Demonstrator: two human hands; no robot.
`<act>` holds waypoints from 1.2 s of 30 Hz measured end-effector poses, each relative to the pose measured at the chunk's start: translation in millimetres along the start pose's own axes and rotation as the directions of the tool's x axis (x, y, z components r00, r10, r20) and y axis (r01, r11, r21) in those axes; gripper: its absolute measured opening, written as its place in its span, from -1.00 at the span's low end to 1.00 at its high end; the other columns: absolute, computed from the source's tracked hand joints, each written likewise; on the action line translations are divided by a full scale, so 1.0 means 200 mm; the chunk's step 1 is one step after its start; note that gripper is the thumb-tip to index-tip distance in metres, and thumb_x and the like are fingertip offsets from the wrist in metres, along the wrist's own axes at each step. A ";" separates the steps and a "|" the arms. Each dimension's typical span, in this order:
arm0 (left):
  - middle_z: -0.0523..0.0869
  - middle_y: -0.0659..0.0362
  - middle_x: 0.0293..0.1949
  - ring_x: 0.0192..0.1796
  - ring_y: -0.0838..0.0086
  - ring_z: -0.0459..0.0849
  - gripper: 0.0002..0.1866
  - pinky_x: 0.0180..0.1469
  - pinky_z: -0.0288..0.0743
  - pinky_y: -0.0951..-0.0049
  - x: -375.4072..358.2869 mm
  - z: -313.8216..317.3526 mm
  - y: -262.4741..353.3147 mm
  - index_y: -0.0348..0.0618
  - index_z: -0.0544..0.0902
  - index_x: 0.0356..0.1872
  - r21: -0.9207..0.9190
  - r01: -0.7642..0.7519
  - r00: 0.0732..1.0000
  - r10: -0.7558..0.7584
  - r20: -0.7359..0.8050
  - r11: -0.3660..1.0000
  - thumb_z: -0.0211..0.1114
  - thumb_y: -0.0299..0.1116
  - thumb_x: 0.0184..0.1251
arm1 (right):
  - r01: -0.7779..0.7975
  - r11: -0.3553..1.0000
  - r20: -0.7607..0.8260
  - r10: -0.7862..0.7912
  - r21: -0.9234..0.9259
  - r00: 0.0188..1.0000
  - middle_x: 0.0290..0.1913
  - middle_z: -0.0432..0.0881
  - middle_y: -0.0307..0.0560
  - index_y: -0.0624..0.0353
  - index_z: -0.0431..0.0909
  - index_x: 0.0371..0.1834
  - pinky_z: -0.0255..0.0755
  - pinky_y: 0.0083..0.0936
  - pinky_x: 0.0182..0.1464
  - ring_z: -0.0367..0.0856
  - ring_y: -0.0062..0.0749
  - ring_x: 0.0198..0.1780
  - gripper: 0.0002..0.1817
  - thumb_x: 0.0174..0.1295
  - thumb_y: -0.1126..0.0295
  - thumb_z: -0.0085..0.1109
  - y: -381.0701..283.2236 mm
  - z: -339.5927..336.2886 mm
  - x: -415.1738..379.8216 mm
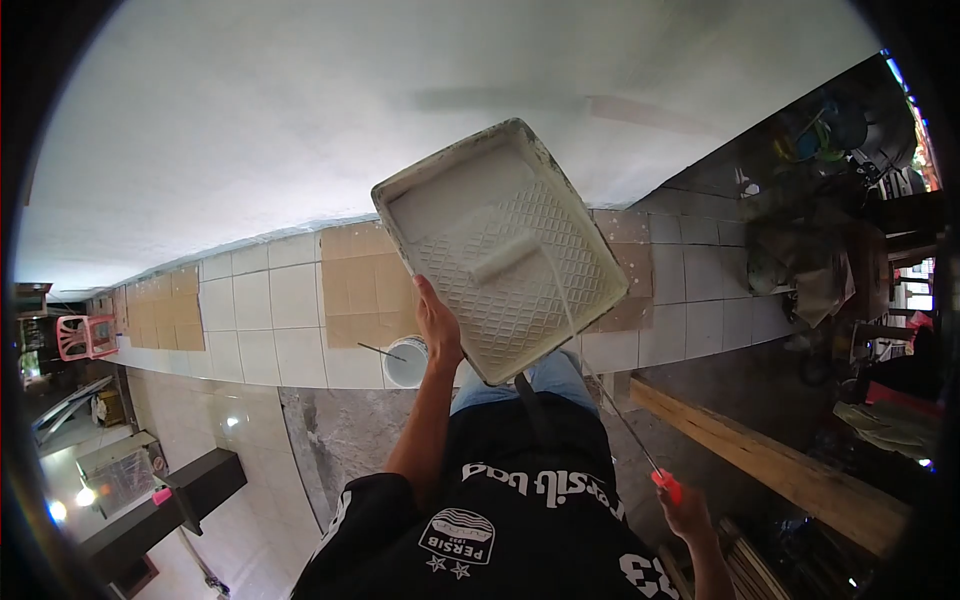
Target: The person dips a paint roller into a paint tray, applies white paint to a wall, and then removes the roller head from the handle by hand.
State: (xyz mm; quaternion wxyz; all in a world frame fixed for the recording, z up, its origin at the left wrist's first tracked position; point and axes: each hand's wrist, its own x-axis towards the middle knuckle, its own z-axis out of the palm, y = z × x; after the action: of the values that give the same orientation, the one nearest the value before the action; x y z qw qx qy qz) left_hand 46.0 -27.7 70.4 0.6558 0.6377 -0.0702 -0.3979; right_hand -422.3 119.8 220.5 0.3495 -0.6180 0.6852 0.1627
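1. Black shirt (pixel 520 470) fills the space nearest the camera; just beyond it, the tray (pixel 590 240) is held out in front of the body, between it and the wall (pixel 280 130).
2. Left hand (pixel 438 325): its grip is closed on the tray's left rim. Whether the legs help bear the tray, I cannot tell.
3. Right hand (pixel 683 505): its grip is wrapped around the red handle (pixel 667 487) of the roller (pixel 505 258), whose sleeve lies on the tray's ridges.
4. For good rolling, I would hold the tray as level as possible, so the pale paint (pixel 430 205) does not run over the rim.
5. Light, even strokes along the ridges should coat the sleeve all round and press off drips; hard pushing could tip a tray held by one hand.
6. Counted: one tray, one roller, two hands, one bucket (pixel 405 365) with one stick (pixel 380 352) in it, and one plank (pixel 770 465) at the right.
7. Cardboard (pixel 165 310) shows in three patches on the floor (pixel 255 300); the two flanking the tray may be one sheet, as the tray hides what lies between.
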 end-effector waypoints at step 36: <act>0.44 -0.06 0.26 0.26 0.23 0.42 -0.16 0.28 0.27 0.33 0.05 -0.02 -0.09 -0.39 0.24 0.36 0.052 -0.012 0.998 0.009 0.055 0.999 -0.29 0.27 0.46 | -0.051 0.998 0.063 0.054 -0.034 0.997 -0.39 0.61 0.18 0.07 0.61 -0.03 0.46 -0.16 -0.20 0.60 0.18 -0.21 -0.27 0.29 -0.34 -0.30 0.04 -0.18 -0.13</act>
State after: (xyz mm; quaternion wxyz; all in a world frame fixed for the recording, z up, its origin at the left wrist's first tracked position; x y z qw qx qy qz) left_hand 47.9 -28.2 49.5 0.6386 0.6433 -0.1019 -0.4099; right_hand -441.1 116.8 261.6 0.3568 -0.5998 0.6869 0.2028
